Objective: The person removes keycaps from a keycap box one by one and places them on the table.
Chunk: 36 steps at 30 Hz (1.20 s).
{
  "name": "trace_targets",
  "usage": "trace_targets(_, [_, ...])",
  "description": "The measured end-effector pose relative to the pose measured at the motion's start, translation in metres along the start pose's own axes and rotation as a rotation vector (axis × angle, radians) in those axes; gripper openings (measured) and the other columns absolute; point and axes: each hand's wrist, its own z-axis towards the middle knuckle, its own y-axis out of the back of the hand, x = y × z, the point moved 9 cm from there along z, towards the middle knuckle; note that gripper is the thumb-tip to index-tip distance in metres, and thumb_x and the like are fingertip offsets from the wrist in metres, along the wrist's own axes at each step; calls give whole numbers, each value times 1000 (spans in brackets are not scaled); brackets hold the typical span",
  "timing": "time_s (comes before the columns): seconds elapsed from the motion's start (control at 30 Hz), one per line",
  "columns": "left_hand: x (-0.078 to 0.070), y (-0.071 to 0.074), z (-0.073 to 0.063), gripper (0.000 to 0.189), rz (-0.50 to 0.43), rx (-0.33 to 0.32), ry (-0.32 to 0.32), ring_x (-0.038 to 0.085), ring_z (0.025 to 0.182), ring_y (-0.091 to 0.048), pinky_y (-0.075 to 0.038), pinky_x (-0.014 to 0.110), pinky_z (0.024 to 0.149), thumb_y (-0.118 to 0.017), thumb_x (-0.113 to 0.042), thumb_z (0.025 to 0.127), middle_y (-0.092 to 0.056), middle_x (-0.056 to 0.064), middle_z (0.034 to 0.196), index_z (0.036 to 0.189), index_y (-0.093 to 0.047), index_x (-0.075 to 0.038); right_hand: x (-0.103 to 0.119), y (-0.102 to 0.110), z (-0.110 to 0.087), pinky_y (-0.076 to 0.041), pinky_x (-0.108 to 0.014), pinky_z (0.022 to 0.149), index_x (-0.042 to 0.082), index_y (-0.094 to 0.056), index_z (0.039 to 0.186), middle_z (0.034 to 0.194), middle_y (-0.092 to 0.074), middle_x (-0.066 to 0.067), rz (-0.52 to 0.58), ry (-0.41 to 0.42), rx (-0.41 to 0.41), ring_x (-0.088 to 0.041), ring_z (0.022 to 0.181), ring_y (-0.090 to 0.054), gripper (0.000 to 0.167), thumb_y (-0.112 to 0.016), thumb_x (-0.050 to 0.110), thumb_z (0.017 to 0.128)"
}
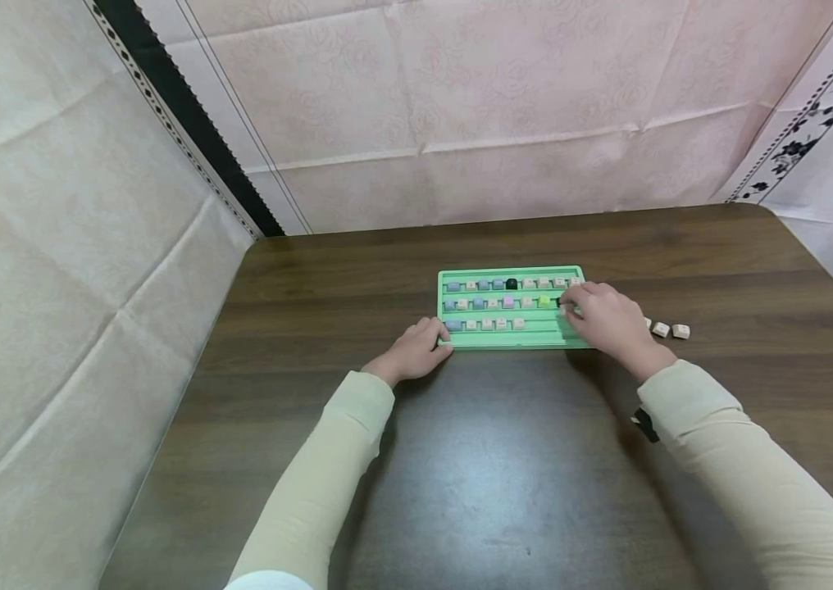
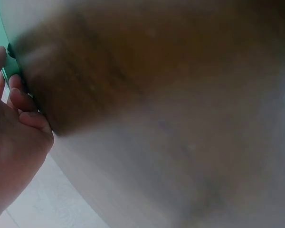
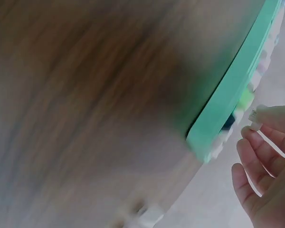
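A green keyboard lies on the table with rows of small keycaps, mostly white and blue, plus a lime one and a black one. My left hand grips its near left corner; the left wrist view shows the thumb and curled fingers at the green edge. Over the right end is my right hand. In the right wrist view, its thumb and index finger pinch a small whitish keycap just off the row. The right hand hides part of the keyboard's right side.
Loose white keycaps lie on the brown table just right of the right hand. A small dark object shows by the right sleeve. Pale patterned cloth hangs behind the table's far edge and at both sides.
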Motion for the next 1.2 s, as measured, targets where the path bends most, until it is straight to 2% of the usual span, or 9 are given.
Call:
trace_targets(0.23, [1,0,0,19,-8,1,2,21,99,-41,-37,34,89,-43,-28,97,-44,6,107,108,-44,-12,-32,9,-9,-46,-51,72,5,-62,108,103,-62,-16,8,-99,18,-32,93,-56,25,-56,18,89])
trace_targets(0.57, [1,1,0,17,-15,2,-5,20,96,-40,-37,32,84,-44,-28,96,-44,5,103,105,-44,-13,-65,5,-24,-43,-54,73,4,-61,105,101,-61,-17,10,-174,44,-36,93,-53,22,-52,16,90])
trace_targets(0.9, [0,2,0,18,-14,11,-9,19,95,-40,-37,31,84,-44,-28,96,-44,5,103,106,-44,-13,-73,5,-28,-40,-54,70,3,-65,97,96,-65,-18,-66,-145,1,-38,85,-54,20,-52,13,86])
trace_targets(1.2, [2,1,1,18,-23,5,-10,19,93,-41,-36,30,82,-45,-28,96,-44,5,100,105,-44,-13,-76,1,-30,-39,-55,71,3,-66,99,98,-64,-19,-88,-158,26,-40,88,-54,23,-50,13,86])
